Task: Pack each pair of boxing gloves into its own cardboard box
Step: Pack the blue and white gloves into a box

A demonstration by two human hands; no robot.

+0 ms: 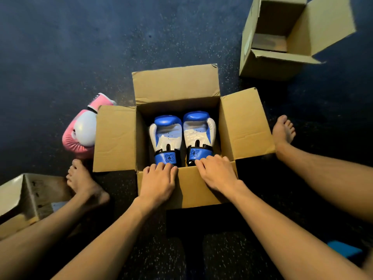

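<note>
An open cardboard box (244, 126) stands on the floor between my feet, all its flaps spread outward. Two blue and white boxing gloves (167, 138) lie side by side inside it, palms up, cuffs toward me. My left hand (158, 182) and my right hand (217, 173) both rest on the near flap (189, 188), fingers curled over its fold at the box rim, close to the glove cuffs. A pink and white glove (80, 134) lies on the floor left of the box, partly hidden by the left flap.
An empty open box (268, 65) stands at the far right. Another open box (18, 197) sits at the lower left by my left foot (84, 184). My right foot (283, 132) is beside the right flap. The floor is dark speckled rubber. A blue object (343, 249) shows at lower right.
</note>
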